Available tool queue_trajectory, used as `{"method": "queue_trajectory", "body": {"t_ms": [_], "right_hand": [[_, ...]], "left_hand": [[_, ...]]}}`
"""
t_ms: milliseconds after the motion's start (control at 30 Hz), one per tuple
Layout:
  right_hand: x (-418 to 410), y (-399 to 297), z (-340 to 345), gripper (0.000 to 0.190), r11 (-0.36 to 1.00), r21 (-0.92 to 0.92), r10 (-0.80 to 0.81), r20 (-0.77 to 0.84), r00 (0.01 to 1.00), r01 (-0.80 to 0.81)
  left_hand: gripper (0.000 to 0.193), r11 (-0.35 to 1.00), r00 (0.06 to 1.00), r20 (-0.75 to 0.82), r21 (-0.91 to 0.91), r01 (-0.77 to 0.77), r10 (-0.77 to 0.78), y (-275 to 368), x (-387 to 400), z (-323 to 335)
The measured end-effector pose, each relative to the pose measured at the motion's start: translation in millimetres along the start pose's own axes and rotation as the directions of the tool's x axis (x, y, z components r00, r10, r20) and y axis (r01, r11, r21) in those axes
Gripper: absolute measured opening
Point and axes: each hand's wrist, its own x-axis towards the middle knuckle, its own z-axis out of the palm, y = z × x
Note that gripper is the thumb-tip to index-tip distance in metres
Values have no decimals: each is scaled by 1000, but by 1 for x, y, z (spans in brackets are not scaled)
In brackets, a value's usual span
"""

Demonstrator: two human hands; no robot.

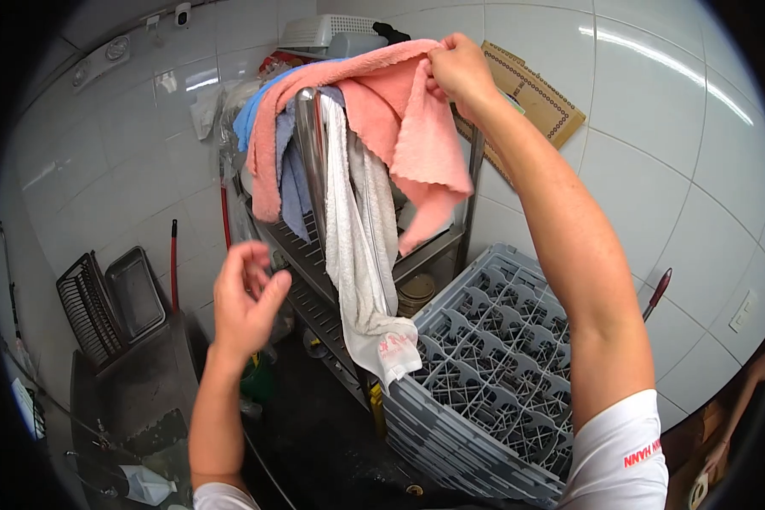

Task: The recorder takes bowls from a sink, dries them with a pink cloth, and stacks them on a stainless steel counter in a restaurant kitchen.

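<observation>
My right hand (456, 70) is raised at the top of the metal shelving and grips the corner of a pink microfiber cloth (370, 102). The cloth drapes over the rack's top, its lower end hanging free. Beneath it a long white towel (363, 255) with red printing hangs from the top beside the rounded steel post (309, 134). Grey-blue cloth (293, 172) and bright blue cloth (247, 121) show at the left of the pink one. My left hand (248, 299) is in the air to the left of the white towel, fingers apart, holding nothing.
Stacked grey plastic glass racks (484, 357) stand at right, near the shelving. Plates (417, 290) sit on a lower shelf (433, 248). At left are a steel counter (131, 376), a dish drainer (89, 306) and a metal tray (135, 293). Another person's arm (739, 401) shows at far right.
</observation>
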Motion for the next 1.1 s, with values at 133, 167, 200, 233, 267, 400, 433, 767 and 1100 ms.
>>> {"method": "queue_trajectory", "body": {"t_ms": [133,167,200,233,267,400,433,767,1100], "right_hand": [[-14,-49,0,34,711,703,-343,330,880,13],[-16,-66,-2,36,629,777,-521,452,724,-33],[-21,-85,0,40,545,830,-678,522,517,-123],[-51,-127,-8,37,651,755,-611,581,538,-76],[-57,-141,-5,36,525,850,-798,474,372,44],[-70,-184,-26,50,655,722,-756,626,191,225],[-61,-176,-19,53,664,681,-747,597,292,307],[12,-49,84,59,914,-91,-328,410,851,396],[-88,-134,167,42,652,414,-758,384,528,635]], "left_hand": [[50,991,991,40,-9,-130,130,6,77,9],[57,975,975,-30,-21,-219,219,9,96,20],[63,962,975,-71,-163,-218,209,8,112,29],[70,932,974,-119,-288,-221,194,8,125,29],[51,880,883,67,74,-469,465,-12,141,5],[56,585,868,90,704,-402,488,96,138,25],[56,669,868,117,591,-452,483,87,145,27],[55,786,793,346,-565,-251,502,-87,238,-149],[32,963,867,-487,-170,-209,102,-44,158,-70]]}}
